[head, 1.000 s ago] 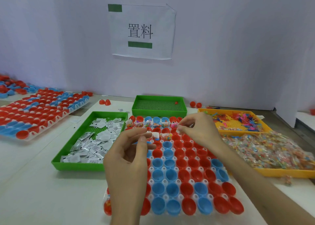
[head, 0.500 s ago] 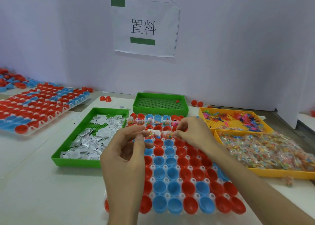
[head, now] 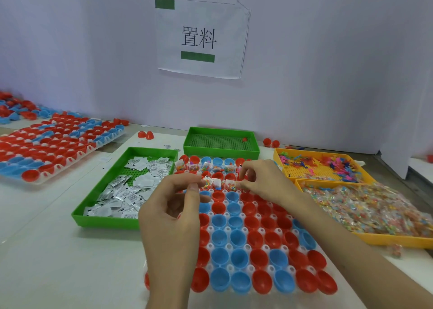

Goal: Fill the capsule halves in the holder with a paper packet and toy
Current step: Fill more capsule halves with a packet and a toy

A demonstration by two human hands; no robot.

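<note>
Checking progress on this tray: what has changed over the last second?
The right hand has come down slightly from above the far rows to the second row of the holder, fingertips at a toy packet there; grip unclear. The left hand stays poised beside it. The paper-packet tray and filled back row are unchanged.

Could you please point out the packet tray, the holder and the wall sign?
Packet tray (head: pixel 105 222): head view, green front wall.
Holder (head: pixel 265 247): head view, white web between cups.
Wall sign (head: pixel 230 27): head view, blank paper.

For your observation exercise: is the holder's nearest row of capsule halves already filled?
No, the nearest capsule halves sit empty; only far ones hold packets.
</note>
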